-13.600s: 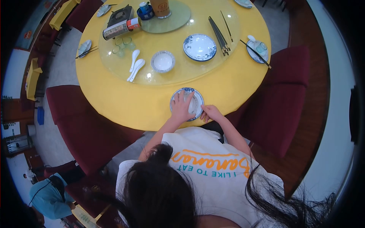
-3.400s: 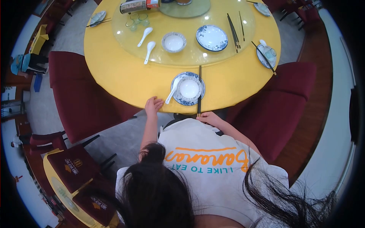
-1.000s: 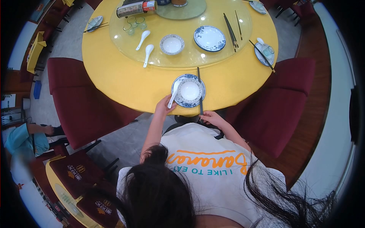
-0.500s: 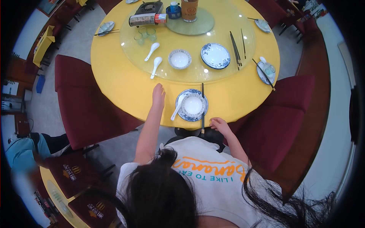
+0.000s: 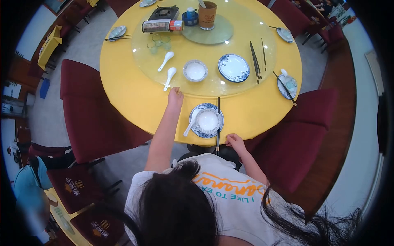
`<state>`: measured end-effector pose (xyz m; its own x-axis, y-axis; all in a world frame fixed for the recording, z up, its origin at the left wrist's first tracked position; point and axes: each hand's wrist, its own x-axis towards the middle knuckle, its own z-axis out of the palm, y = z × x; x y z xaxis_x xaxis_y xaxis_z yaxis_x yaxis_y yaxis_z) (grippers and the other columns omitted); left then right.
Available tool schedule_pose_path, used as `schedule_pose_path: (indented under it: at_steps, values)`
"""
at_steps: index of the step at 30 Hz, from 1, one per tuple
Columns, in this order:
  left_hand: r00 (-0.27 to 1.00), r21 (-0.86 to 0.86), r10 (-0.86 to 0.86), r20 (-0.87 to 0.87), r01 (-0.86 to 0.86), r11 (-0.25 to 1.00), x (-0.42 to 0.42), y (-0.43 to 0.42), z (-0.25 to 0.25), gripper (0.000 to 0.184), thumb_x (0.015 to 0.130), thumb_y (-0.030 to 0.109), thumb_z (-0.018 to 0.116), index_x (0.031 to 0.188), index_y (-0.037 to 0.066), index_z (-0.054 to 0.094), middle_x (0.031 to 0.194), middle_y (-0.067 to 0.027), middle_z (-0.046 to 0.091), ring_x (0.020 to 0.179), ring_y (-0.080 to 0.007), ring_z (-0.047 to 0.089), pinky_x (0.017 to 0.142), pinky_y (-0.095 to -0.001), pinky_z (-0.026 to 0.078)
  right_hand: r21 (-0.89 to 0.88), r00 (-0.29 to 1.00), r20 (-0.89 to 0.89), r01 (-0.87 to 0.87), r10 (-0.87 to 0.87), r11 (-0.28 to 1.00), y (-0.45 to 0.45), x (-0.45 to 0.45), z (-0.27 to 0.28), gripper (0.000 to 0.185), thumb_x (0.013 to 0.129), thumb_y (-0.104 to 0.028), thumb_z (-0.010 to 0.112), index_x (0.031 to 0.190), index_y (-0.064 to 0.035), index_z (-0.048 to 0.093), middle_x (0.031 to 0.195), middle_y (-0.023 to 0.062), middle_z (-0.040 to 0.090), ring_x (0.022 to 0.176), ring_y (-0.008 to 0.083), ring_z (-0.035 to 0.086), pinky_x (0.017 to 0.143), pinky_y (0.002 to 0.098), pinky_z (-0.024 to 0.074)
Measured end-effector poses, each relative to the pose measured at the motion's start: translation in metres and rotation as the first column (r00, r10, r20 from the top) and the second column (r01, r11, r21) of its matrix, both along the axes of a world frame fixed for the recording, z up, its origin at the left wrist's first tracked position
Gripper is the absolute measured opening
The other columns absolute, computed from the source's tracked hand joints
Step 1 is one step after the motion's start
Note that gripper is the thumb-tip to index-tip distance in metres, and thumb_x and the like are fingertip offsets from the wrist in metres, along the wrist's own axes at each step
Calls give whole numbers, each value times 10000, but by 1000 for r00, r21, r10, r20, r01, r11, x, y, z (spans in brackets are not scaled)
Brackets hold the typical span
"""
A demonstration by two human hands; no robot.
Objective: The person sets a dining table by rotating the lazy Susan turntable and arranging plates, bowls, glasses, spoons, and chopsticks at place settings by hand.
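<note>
My left hand (image 5: 175, 96) reaches over the yellow tablecloth to the near edge of the glass turntable (image 5: 205, 91), with its fingers loosely bent and holding nothing. Just beyond it are two white spoons, the nearer spoon (image 5: 170, 78) and the farther spoon (image 5: 166, 60). My right hand (image 5: 234, 141) rests at the table's front edge, its fingers a little curled and nothing visible in them. Between my hands, a patterned bowl (image 5: 207, 120) stands on a blue-and-white plate (image 5: 200, 132). A white spoon (image 5: 191, 124) lies on that plate, left of the bowl, and black chopsticks (image 5: 218, 141) lie along its right side.
On the turntable are another bowl (image 5: 195, 70), a stack of plates (image 5: 233, 67), chopsticks (image 5: 255, 61), glasses (image 5: 165, 41), a portable stove (image 5: 164, 13) and a brown holder (image 5: 207, 16). Dark red chairs (image 5: 92, 115) flank me. A person in teal (image 5: 30, 182) is behind left.
My left hand has moved closer to the turntable edge and the nearer spoon, with its fingers more bent. The right hand barely moves. The view has shifted slightly.
</note>
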<state>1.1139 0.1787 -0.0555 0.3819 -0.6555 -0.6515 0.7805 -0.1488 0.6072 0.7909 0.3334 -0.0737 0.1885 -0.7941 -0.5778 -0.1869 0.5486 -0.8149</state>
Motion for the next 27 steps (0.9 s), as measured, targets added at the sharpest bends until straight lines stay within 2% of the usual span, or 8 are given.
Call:
schedule_pose_path:
  at_steps: [3, 6, 9, 12, 15, 18, 21, 27]
  values:
    - [998, -29, -39, -49, 38, 999, 6, 0, -8, 286, 819, 212, 444, 1017, 6, 456, 833, -32, 396, 676, -121, 366, 582, -266, 336, 29, 1000, 7, -6, 5, 1000, -7, -3, -12, 205, 833, -139, 493, 913, 43, 543, 738, 122, 587, 641, 170, 587, 568, 263, 494]
    - [994, 0, -97, -43, 97, 995, 8, 0, -8, 423, 864, 254, 379, 1183, -24, 364, 1250, -123, 327, 1195, -267, 286, 953, -358, 283, 67, 997, 71, -1, -4, 998, -10, -5, -13, 209, 836, -137, 494, 911, 50, 548, 745, 132, 592, 660, 184, 599, 568, 269, 509]
    - [992, 7, -120, -25, 120, 993, 3, 1, -6, 459, 873, 276, 364, 1217, -28, 340, 1314, -151, 256, 1237, -276, 226, 986, -365, 245, 84, 995, 101, -4, -5, 996, -10, -5, -13, 215, 841, -142, 497, 916, 53, 547, 763, 131, 592, 688, 191, 604, 583, 276, 519]
    - [996, 32, -54, -68, 56, 998, -2, 0, -10, 436, 850, 274, 403, 1177, -15, 387, 991, -59, 424, 703, -128, 351, 611, -253, 334, 98, 995, 104, -3, -7, 995, -11, -4, -7, 216, 846, -145, 499, 921, 52, 546, 774, 126, 592, 695, 192, 602, 598, 281, 522]
    - [993, 9, -113, -41, 114, 993, -11, 1, -10, 523, 863, 306, 384, 1270, -4, 274, 1241, -119, 347, 933, -165, 400, 786, -292, 348, 108, 994, 112, 0, -12, 994, -12, -4, -5, 220, 846, -145, 500, 925, 55, 545, 788, 131, 593, 702, 195, 603, 603, 284, 523]
    - [988, 42, -136, -72, 140, 989, -22, 1, 3, 564, 860, 314, 385, 1298, 7, 208, 1392, -135, 121, 1229, -253, 211, 979, -352, 206, 104, 992, 122, 5, -18, 995, -11, -4, -8, 221, 845, -145, 500, 929, 55, 545, 792, 134, 595, 701, 196, 603, 607, 284, 523]
    - [979, -12, -179, -96, 179, 984, -29, 0, -1, 600, 851, 332, 398, 1301, -7, 193, 1395, -160, 50, 1295, -309, -33, 1028, -377, 71, 99, 993, 119, 3, -15, 995, -10, -3, -6, 222, 845, -151, 502, 936, 46, 549, 795, 134, 601, 695, 195, 604, 608, 277, 519]
    - [907, 31, -410, -97, 414, 910, -40, 1, 24, 654, 835, 369, 422, 1311, -6, 174, 1366, -257, -16, 1291, -326, -35, 1030, -383, 78, 114, 996, 87, 4, -14, 993, -7, -1, 10, 230, 844, -174, 505, 949, 24, 558, 812, 127, 610, 695, 186, 607, 607, 263, 503]
